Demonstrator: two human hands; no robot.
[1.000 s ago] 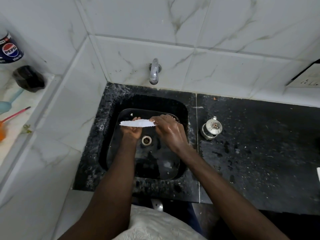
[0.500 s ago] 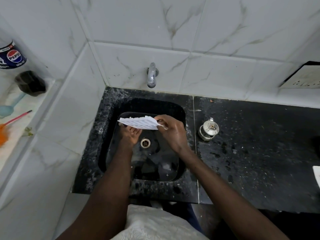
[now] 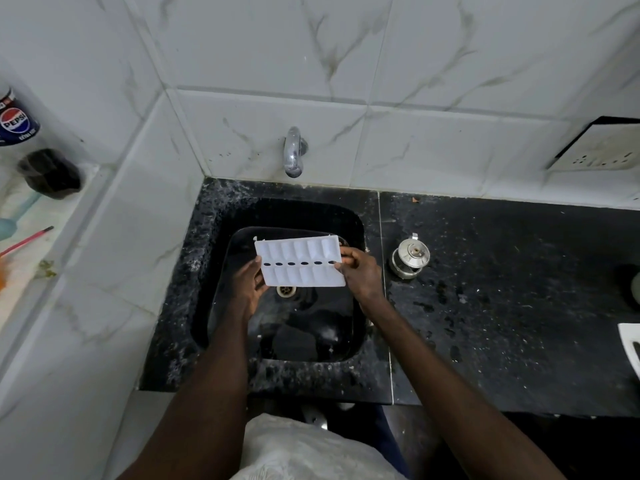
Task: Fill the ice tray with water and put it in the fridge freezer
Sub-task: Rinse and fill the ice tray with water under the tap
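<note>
A white plastic ice tray (image 3: 300, 263) with two rows of cells and a line of slots down its middle is held above the black sink (image 3: 221, 306), its cells facing up toward me. My left hand (image 3: 246, 282) grips its left end from below. My right hand (image 3: 360, 271) pinches its right end. The steel tap (image 3: 293, 152) juts from the tiled wall just behind the sink, and no water runs from it. The sink's drain (image 3: 286, 291) shows under the tray.
A small steel lidded pot (image 3: 410, 259) stands on the black counter right of the sink. A wall socket (image 3: 599, 147) sits at far right, a white object (image 3: 631, 348) at the counter's right edge. A Pepsi bottle (image 3: 15, 119), dark cup (image 3: 50, 173) and brushes lie on the left ledge.
The tray has turned from edge-on to flat, so its cells now face me. Both hands stayed at its ends and lifted it slightly.
</note>
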